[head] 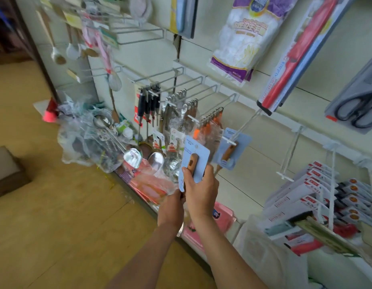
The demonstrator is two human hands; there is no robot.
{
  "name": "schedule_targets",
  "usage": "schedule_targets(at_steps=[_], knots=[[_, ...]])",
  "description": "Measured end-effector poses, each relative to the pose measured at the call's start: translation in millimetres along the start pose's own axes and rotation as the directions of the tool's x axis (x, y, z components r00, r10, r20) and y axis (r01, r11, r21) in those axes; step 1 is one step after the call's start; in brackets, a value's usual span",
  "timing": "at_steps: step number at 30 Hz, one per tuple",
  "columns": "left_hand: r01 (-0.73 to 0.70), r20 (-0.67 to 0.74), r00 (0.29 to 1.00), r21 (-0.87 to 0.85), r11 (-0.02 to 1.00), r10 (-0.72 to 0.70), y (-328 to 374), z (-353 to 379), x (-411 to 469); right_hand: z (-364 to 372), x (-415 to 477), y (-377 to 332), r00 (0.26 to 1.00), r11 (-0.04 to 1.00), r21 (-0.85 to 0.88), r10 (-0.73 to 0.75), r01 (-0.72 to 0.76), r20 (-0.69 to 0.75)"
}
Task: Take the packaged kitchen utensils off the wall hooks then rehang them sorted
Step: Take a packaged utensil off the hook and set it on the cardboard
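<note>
The right hand grips a blue carded wooden-handled utensil, roughly upright with its hang hole on top. The wall hook carrying the matching card lies up and to the right, nearest that hand. The left hand meets the card's bottom end; its grip is unclear.

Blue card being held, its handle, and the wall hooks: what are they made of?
Blue card: matte paperboard, seemingly; flat, stiff, printed. Handle on it: looks like wood, warm brown and dull. Wall hooks: probably white-coated metal wire, thin and rigid.

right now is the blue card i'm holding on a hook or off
Off: the right hand grips the blue card, clear of the hook.
</note>
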State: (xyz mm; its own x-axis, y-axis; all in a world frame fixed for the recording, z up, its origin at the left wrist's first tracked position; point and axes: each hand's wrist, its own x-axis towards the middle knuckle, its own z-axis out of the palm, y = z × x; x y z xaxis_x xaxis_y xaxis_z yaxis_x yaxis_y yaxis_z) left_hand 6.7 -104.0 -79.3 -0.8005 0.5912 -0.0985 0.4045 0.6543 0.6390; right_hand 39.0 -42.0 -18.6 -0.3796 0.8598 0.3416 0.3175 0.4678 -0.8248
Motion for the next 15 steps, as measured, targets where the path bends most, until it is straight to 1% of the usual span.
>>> schedule_targets(at_steps=[2, 4, 8, 11, 13, 15], knots=[[0.04, -0.036, 0.999, 0.02, 0.999, -0.039, -10.4, -30.3, -1.9, 12.5, -4.6, -31.2, 0.998, 0.998, 0.036, -0.053, 0.052, 0.027], [0.079, -0.086, 0.993, -0.002, 0.997, -0.079, -21.1, -68.7, -1.5, 27.0, -9.0, -71.0, 0.992, 0.99, 0.105, -0.098, 0.09, 0.079], [0.161, -0.203, 0.966, -0.019, 0.987, -0.162, -39.2, -160.4, -7.4, 51.6, -19.7, -158.7, 0.969, 0.959, 0.236, -0.198, 0.16, 0.149], [0.202, -0.285, 0.937, -0.032, 0.979, -0.203, -46.1, -227.3, -21.5, 59.3, -29.0, -225.3, 0.942, 0.935, 0.3, -0.258, 0.188, 0.214], [0.227, -0.348, 0.905, -0.09, 0.97, -0.244, -54.8, -271.0, -34.2, 67.9, -38.1, -265.5, 0.917, 0.919, 0.336, -0.302, 0.207, 0.26], [0.215, -0.397, 0.885, -0.111, 0.97, -0.242, -56.2, -296.4, -39.3, 72.9, -40.4, -291.4, 0.897, 0.899, 0.374, -0.342, 0.226, 0.28]])
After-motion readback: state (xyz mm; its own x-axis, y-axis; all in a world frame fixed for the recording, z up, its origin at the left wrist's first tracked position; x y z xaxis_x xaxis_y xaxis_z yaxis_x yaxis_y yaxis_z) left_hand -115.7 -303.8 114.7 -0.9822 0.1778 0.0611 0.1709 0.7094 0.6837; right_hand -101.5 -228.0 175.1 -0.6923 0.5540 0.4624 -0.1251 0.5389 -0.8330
